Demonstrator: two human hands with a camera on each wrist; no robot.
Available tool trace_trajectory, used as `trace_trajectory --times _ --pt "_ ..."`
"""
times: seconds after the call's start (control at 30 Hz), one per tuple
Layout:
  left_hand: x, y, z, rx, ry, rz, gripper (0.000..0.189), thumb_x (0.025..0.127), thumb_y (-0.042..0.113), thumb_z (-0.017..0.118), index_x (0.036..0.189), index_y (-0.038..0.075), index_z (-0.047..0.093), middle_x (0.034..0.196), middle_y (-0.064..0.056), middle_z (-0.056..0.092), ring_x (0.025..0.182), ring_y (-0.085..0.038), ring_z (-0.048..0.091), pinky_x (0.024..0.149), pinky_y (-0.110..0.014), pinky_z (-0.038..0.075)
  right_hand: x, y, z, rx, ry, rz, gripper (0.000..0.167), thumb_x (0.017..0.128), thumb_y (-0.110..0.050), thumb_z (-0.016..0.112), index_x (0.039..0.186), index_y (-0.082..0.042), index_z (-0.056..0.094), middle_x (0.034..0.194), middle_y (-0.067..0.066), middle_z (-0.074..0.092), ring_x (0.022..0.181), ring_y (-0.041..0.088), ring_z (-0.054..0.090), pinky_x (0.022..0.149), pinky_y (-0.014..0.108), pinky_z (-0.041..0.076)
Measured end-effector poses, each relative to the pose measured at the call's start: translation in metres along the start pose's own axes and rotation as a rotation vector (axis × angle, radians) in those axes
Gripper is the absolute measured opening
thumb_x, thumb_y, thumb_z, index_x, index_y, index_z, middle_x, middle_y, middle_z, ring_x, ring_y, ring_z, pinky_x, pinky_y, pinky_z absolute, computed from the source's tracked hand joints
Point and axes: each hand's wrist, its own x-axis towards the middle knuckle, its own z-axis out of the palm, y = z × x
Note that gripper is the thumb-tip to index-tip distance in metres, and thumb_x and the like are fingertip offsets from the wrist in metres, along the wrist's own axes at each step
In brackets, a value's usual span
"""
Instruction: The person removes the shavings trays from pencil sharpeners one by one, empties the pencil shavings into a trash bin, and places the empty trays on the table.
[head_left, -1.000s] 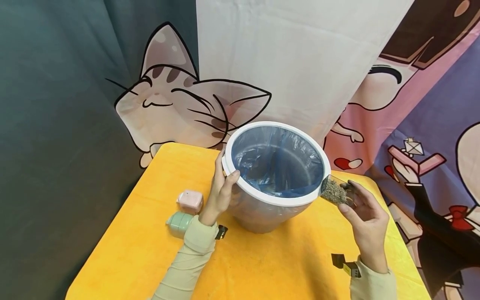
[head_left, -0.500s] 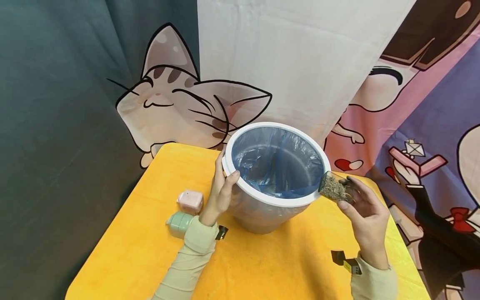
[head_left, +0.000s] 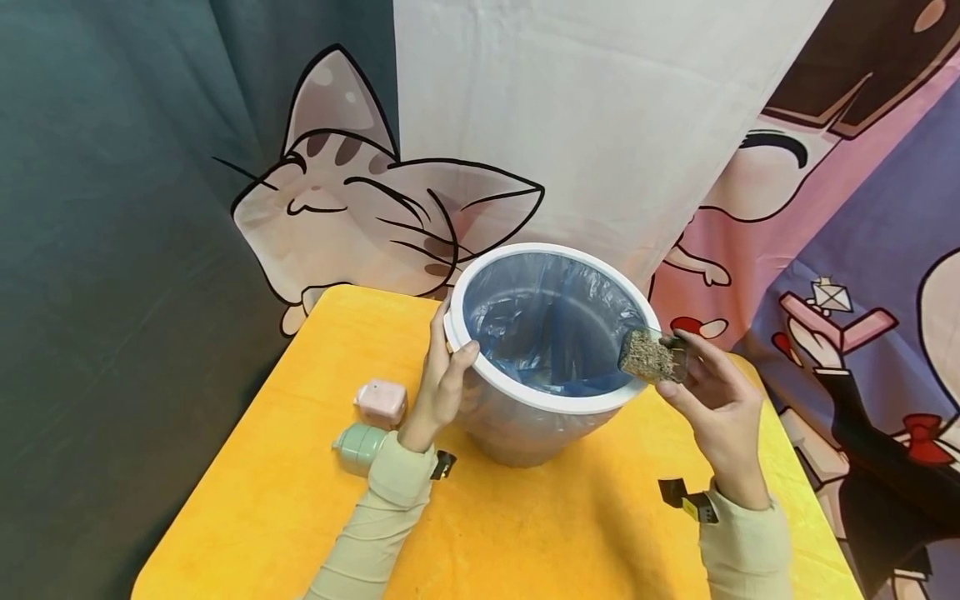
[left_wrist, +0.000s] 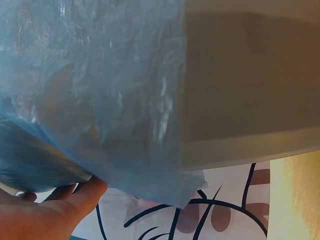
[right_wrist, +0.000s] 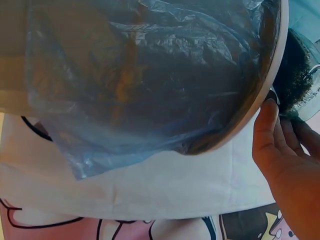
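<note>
A translucent trash can (head_left: pixel 517 433) with a white rim (head_left: pixel 558 403) stands on the yellow table, lined with a blue plastic bag (head_left: pixel 555 325). My left hand (head_left: pixel 438 383) grips the rim at its left side, thumb on top. At the right side, my right hand (head_left: pixel 720 408) holds a small clear container (head_left: pixel 648 356) of dry, greyish-brown crumbly material. The container lies tilted, its far end over the rim and above the bag's opening. In the right wrist view, dark crumbs fill part of the container (right_wrist: pixel 297 75) beside the rim. The bag hangs over the can's outside in both wrist views.
Left of the can, a pink bottle-like object (head_left: pixel 381 403) and a green one (head_left: pixel 360 448) lie on the yellow table (head_left: pixel 510 533), the green one close to the left sleeve (head_left: pixel 401 471). A cloth backdrop (head_left: pixel 585 125) with cartoon figures hangs behind the table.
My right hand has moved left and slightly up, carrying the container from outside the rim to over it. My left hand and the trash can have stayed put.
</note>
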Motion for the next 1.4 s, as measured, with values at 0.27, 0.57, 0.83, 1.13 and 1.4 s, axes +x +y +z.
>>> trace_trajectory --times 0.27,0.57,0.83,1.13,1.4 --pt "0.0 0.001 0.001 0.009 0.004 -0.019 0.07 0.084 0.017 0.043 0.146 0.006 0.01 0.149 -0.019 0.018 0.125 -0.031 0.038 0.102 -0.053 0.03 0.01 0.001 0.005 -0.011 -0.042 -0.015 0.058 0.069 0.025 0.06 0.123 0.023 0.04 0.118 0.028 0.052 0.105 0.026 0.055 0.085 0.023 0.047" --pt "-0.001 0.002 0.001 0.01 0.015 0.001 0.071 0.084 0.016 0.042 0.144 -0.001 0.01 0.146 -0.024 0.019 0.123 -0.033 0.04 0.101 -0.053 0.032 0.02 0.002 0.011 0.011 -0.102 -0.022 0.058 0.069 0.024 0.061 0.123 0.023 0.039 0.118 0.031 0.05 0.109 0.031 0.054 0.092 0.029 0.045" --pt "0.0 0.003 0.0 0.041 0.023 0.011 0.069 0.084 0.016 0.042 0.144 -0.001 0.011 0.145 -0.025 0.021 0.123 -0.032 0.041 0.101 -0.053 0.032 0.029 0.004 0.016 -0.031 -0.141 -0.018 0.059 0.068 0.026 0.061 0.123 0.023 0.041 0.115 0.029 0.052 0.098 0.025 0.057 0.08 0.023 0.048" --pt "-0.001 0.001 0.001 0.046 0.02 -0.004 0.071 0.083 0.019 0.042 0.143 -0.002 0.011 0.145 -0.024 0.022 0.122 -0.032 0.041 0.1 -0.053 0.033 0.034 0.005 0.021 -0.186 -0.168 0.071 0.065 0.065 0.026 0.063 0.126 0.013 0.045 0.11 0.024 0.056 0.092 0.02 0.058 0.073 0.02 0.047" --pt "-0.001 0.0 0.002 0.042 0.03 0.002 0.07 0.084 0.017 0.042 0.144 -0.001 0.011 0.145 -0.024 0.023 0.121 -0.031 0.042 0.1 -0.051 0.034 0.04 -0.007 0.032 -0.391 -0.18 0.118 0.071 0.063 0.022 0.068 0.129 0.004 0.049 0.115 0.023 0.051 0.094 0.019 0.058 0.079 0.022 0.048"
